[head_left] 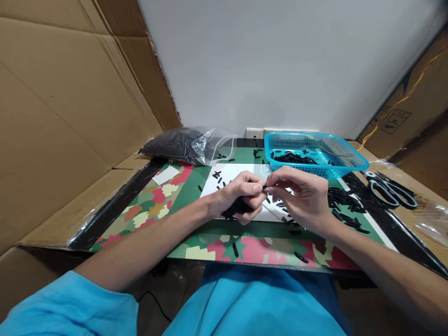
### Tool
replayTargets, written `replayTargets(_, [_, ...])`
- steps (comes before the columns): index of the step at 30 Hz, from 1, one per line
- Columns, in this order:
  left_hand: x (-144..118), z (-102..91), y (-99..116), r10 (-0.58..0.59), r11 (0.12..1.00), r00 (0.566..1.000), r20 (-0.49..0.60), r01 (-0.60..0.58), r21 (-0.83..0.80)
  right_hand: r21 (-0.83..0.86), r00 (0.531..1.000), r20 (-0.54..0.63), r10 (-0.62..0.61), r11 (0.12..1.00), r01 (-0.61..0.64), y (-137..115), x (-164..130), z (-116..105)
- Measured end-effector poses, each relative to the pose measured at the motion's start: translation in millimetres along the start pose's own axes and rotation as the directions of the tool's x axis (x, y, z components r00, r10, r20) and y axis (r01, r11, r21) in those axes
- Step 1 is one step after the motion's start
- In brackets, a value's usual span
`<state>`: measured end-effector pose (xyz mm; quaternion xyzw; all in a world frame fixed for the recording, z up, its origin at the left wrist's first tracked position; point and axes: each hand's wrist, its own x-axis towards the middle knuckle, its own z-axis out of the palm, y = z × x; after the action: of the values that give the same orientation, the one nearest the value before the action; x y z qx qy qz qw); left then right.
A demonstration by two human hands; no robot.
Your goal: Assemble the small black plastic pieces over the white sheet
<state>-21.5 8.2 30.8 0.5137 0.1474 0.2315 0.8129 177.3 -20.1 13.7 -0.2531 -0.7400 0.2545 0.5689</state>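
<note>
Two bare hands are at work over the table, a left hand (238,196) and a right hand (301,196). One blue plastic basket (346,163), one clear zip bag (189,144) stuffed with black pieces, one pair of scissors (390,189), one white sheet (227,175), one small white card (165,175). The loose black pieces (345,205) are too many to count.

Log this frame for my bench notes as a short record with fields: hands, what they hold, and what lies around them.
left hand: curled around a bunch of small black pieces, fingertips meeting the right hand's
right hand: pinches one small black piece at the fingertips
surface: white sheet on a patterned mat, loose black pieces scattered on it
basket: blue basket behind the hands, black pieces inside
bag: clear plastic bag of black pieces, back left
scissors: far right
</note>
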Motion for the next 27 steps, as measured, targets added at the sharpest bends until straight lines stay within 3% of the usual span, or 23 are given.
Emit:
replayTargets(13, [0.5,1.5,1.9,-0.045,0.999,0.999,-0.016,0.045,0.006,-0.094,0.997,0.062,-0.035,0.995,0.041,-0.6,0.8,-2.0])
replayTargets(22, [-1.1,0.7,4.7,-0.029,0.999,1.0,-0.005,0.029,-0.023,0.066,1.0,0.014,0.02,0.998,-0.021,0.7,0.4,-2.3])
replayTargets(27, [-1.4,2.3,8.7,-0.045,0.999,0.999,-0.024,0.045,0.004,0.069,0.999,-0.033,0.018,0.997,-0.016,-1.3,-0.1,-0.9])
